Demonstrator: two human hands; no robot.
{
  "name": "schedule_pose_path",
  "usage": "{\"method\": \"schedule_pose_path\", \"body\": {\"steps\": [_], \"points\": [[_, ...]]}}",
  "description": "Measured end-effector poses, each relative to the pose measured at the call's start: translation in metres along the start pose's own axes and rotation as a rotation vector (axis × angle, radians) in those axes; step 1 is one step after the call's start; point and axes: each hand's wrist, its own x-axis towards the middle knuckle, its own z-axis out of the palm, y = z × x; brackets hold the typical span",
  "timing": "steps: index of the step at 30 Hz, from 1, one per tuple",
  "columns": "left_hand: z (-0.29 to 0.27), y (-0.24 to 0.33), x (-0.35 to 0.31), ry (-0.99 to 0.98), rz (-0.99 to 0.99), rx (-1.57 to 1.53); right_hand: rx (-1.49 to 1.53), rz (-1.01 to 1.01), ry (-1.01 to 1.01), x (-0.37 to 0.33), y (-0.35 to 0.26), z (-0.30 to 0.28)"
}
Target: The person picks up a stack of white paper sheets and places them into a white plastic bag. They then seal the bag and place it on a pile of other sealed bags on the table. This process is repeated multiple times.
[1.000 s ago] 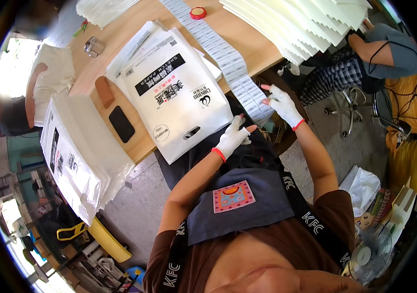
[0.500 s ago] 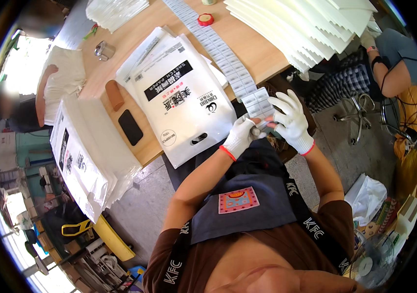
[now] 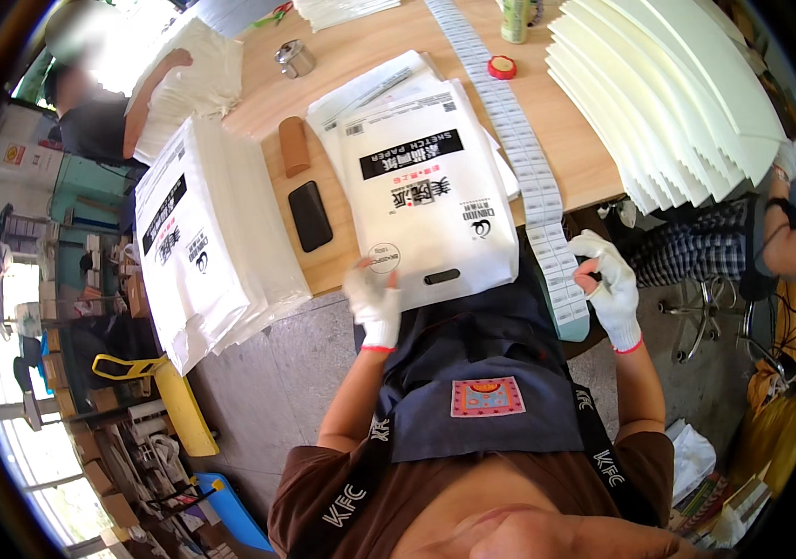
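Observation:
A stack of white printed plastic paper bags (image 3: 426, 219), with an oval handle slot, lies at the table's front edge. My left hand (image 3: 376, 307), in a white glove with bare fingertips, is at the bags' near left corner, fingers apart and seemingly touching the plastic. A long strip of printed labels (image 3: 539, 200) runs down the table and over its front edge, ending in a bare teal piece. My gloved right hand (image 3: 610, 289) is beside the strip's right edge, fingers curled together. Whatever it may pinch is too small to make out.
A black phone (image 3: 310, 216), a brown cylinder (image 3: 294, 147), a metal cup (image 3: 295, 59) and a red cap (image 3: 501, 67) are on the table. More bags (image 3: 207, 252) stand left; fanned cream sheets (image 3: 659, 93) lie right. Other people work at both sides.
My hands have parted: the left moved onto the bags' near corner, the right stayed by the strip. The strip's end, bent up between my hands before, now hangs extended. The view has shifted.

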Motion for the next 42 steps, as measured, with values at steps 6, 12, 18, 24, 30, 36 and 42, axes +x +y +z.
{"method": "schedule_pose_path", "body": {"steps": [6, 12, 18, 24, 30, 36, 42], "points": [[-0.010, -0.049, -0.030, -0.513, -0.879, -0.884, 0.247, 0.265, -0.395, 0.086, 0.003, 0.103], [-0.051, -0.030, -0.041, -0.809, -0.856, -0.788, 0.688, 0.659, -0.393, 0.173, 0.064, 0.236], [-0.056, -0.046, -0.085, -0.966, -0.951, -0.746, -0.064, 0.354, -0.579, 0.237, 0.085, 0.318], [-0.050, -0.048, -0.091, -0.965, -0.977, -0.759, -0.310, 0.278, -0.603, 0.252, 0.080, 0.352], [-0.053, -0.047, -0.084, -1.028, -0.998, -0.719, -0.505, 0.135, -0.457, 0.249, 0.068, 0.359], [-0.061, -0.044, -0.081, -0.987, -1.008, -0.755, -0.624, -0.078, -0.195, 0.235, 0.059, 0.371], [-0.054, -0.039, -0.080, -0.777, -1.000, -1.007, 0.137, 0.163, -0.287, 0.228, 0.105, 0.312]]}}
